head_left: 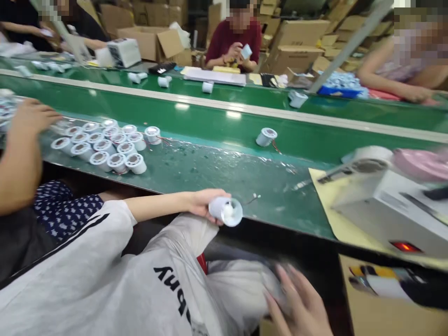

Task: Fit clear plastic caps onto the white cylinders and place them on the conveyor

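Note:
A white plastic cup-shaped housing [217, 208] is gripped in my left hand [200, 201] at the front edge of the green bench. Its open, flared end faces right, and a rounded white part shows inside. A thin wire with a small white connector [257, 196] lies beside it on the bench. Lower right, my right hand [303, 303] is above my lap, smeared by motion. Its fingers look apart, and I see nothing held in them.
Several similar white housings [101, 158] stand grouped on the bench at left, near a neighbour's hand [35, 116]. One more housing [266, 136] with wires sits on the green conveyor belt [196, 114]. At right are a grey machine [402, 205] and a screwdriver-like tool [388, 282]. Co-workers sit opposite.

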`<state>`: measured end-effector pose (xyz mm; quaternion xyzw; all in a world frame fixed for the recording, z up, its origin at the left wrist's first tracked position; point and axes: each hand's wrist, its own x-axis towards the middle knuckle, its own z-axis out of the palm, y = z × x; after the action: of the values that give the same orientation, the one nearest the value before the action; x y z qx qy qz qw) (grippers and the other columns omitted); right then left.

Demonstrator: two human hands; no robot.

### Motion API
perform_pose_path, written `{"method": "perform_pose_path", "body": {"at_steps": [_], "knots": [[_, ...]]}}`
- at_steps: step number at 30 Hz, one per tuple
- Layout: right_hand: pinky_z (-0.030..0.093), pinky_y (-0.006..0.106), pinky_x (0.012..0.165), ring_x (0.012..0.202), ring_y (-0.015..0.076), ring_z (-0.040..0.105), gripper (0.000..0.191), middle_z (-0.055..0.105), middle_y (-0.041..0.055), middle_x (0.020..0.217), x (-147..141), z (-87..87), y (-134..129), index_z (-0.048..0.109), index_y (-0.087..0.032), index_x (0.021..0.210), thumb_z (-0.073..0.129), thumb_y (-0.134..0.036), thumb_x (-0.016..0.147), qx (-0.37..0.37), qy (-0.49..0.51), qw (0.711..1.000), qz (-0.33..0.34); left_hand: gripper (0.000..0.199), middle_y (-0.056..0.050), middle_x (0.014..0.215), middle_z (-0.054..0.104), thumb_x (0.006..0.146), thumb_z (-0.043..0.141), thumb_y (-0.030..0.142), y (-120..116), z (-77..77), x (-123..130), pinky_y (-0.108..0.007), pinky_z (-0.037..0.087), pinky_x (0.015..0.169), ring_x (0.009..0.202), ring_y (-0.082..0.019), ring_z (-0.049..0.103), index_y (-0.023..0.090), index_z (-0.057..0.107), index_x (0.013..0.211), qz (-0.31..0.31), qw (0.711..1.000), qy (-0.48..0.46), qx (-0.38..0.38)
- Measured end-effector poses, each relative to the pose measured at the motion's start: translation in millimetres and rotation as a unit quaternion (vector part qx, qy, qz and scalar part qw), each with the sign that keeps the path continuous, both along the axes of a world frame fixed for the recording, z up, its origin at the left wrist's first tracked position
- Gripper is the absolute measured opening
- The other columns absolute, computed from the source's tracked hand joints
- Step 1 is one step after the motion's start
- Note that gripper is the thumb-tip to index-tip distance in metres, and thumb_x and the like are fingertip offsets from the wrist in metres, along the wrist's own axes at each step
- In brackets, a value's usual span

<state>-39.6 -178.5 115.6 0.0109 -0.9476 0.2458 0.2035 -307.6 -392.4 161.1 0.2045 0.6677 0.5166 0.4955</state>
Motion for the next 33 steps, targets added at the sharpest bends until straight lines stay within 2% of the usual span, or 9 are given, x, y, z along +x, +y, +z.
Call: {"method": "perform_pose_path", "body": {"at_steps": [3, 6, 11, 17, 21, 24, 28, 30, 33], "knots": [[0.060, 0.054, 0.086, 0.108, 0.0358, 0.063, 0.049, 0.057, 0.0128, 0.141, -21.3, 6.2, -34.3, 0.058, -0.039, 0.142, 0.063, -0.027, 0.095, 0.103, 0.054, 0.991, -0.060, 0.028, -0.003, 0.065, 0.061, 0.085, 0.054, 0.041, 31.1, -9.8, 37.5, -0.026, 0.040, 0.042, 0.050, -0.017, 0.053, 0.017, 0.066, 0.080, -0.174, 0.984, -0.033, -0.008], [0.061, 0.051, 0.083, 0.109, 0.0358, 0.062, 0.032, 0.056, 0.0143, 0.142, -37.9, 13.5, -40.3, 0.073, -0.030, 0.119, 0.063, -0.018, 0.090, 0.104, -0.008, 0.989, -0.104, 0.015, -0.001, 0.079, 0.066, 0.081, 0.066, 0.031, 38.0, -7.5, 51.5, -0.021, 0.043, 0.056, 0.067, -0.013, 0.057, 0.018, 0.072, 0.085, -0.256, 0.966, 0.016, 0.021], [0.060, 0.046, 0.089, 0.113, 0.0322, 0.065, 0.006, 0.059, 0.0129, 0.129, -28.7, 25.4, -36.2, 0.070, -0.023, 0.086, 0.073, -0.028, 0.088, -0.122, -0.109, 0.984, -0.065, 0.024, -0.005, 0.100, 0.066, 0.087, 0.070, 0.034, 35.2, -8.5, 51.7, -0.030, 0.047, 0.085, 0.092, -0.019, 0.061, 0.019, 0.075, 0.106, -0.202, 0.927, 0.297, 0.106], [0.057, 0.034, 0.075, 0.092, 0.0226, 0.067, 0.030, 0.065, 0.0089, 0.104, -28.5, 29.4, -43.1, 0.067, -0.022, 0.072, 0.062, -0.038, 0.096, -0.320, -0.059, 0.937, -0.129, 0.065, -0.008, 0.109, 0.061, 0.061, 0.095, 0.048, 33.2, -26.7, 54.3, -0.039, 0.051, 0.096, 0.104, -0.024, 0.061, 0.024, 0.077, 0.119, -0.177, 0.921, 0.314, 0.146], [0.058, 0.034, 0.073, 0.090, 0.0233, 0.068, 0.037, 0.069, 0.0069, 0.095, -31.5, 25.2, -39.8, 0.067, -0.022, 0.062, 0.074, -0.048, 0.087, -0.439, -0.038, 0.884, -0.155, 0.065, -0.015, 0.139, 0.058, 0.065, 0.094, 0.040, 33.0, -27.7, 53.3, -0.046, 0.044, 0.112, 0.133, -0.032, 0.054, 0.026, 0.075, 0.125, -0.213, 0.915, 0.291, 0.180], [0.060, 0.041, 0.084, 0.096, 0.0268, 0.072, 0.042, 0.074, 0.0072, 0.096, -29.8, 23.9, -35.4, 0.066, -0.023, 0.057, 0.078, -0.054, 0.084, -0.506, -0.029, 0.851, -0.138, 0.066, -0.013, 0.136, 0.065, 0.070, 0.090, 0.034, 32.6, -24.0, 55.4, -0.043, 0.048, 0.109, 0.127, -0.030, 0.061, 0.025, 0.070, 0.132, -0.233, 0.932, 0.207, 0.186], [0.055, 0.051, 0.105, 0.120, 0.0330, 0.069, 0.022, 0.075, 0.0086, 0.122, -22.2, 26.0, -34.7, 0.080, -0.027, 0.088, 0.086, -0.046, 0.079, -0.416, -0.026, 0.907, -0.068, 0.067, -0.012, 0.132, 0.068, 0.071, 0.088, 0.031, 31.1, -23.4, 61.2, -0.036, 0.056, 0.094, 0.112, -0.024, 0.068, 0.021, 0.065, 0.132, -0.168, 0.970, 0.046, 0.171], [0.053, 0.051, 0.110, 0.127, 0.0324, 0.066, 0.028, 0.072, 0.0079, 0.131, -17.1, 26.3, -36.4, 0.078, -0.030, 0.108, 0.086, -0.034, 0.081, -0.327, -0.012, 0.944, -0.049, 0.068, -0.012, 0.133, 0.066, 0.071, 0.088, 0.032, 29.9, -24.2, 63.2, -0.035, 0.057, 0.090, 0.104, -0.021, 0.070, 0.021, 0.063, 0.133, -0.145, 0.977, -0.014, 0.159], [0.056, 0.048, 0.108, 0.127, 0.0304, 0.067, 0.033, 0.071, 0.0071, 0.134, -9.9, 24.5, -38.3, 0.073, -0.031, 0.117, 0.082, -0.025, 0.085, -0.272, 0.014, 0.961, -0.050, 0.074, -0.013, 0.133, 0.066, 0.072, 0.087, 0.035, 27.9, -22.9, 63.3, -0.033, 0.058, 0.084, 0.096, -0.019, 0.070, 0.022, 0.059, 0.139, -0.157, 0.976, -0.039, 0.142]]}}
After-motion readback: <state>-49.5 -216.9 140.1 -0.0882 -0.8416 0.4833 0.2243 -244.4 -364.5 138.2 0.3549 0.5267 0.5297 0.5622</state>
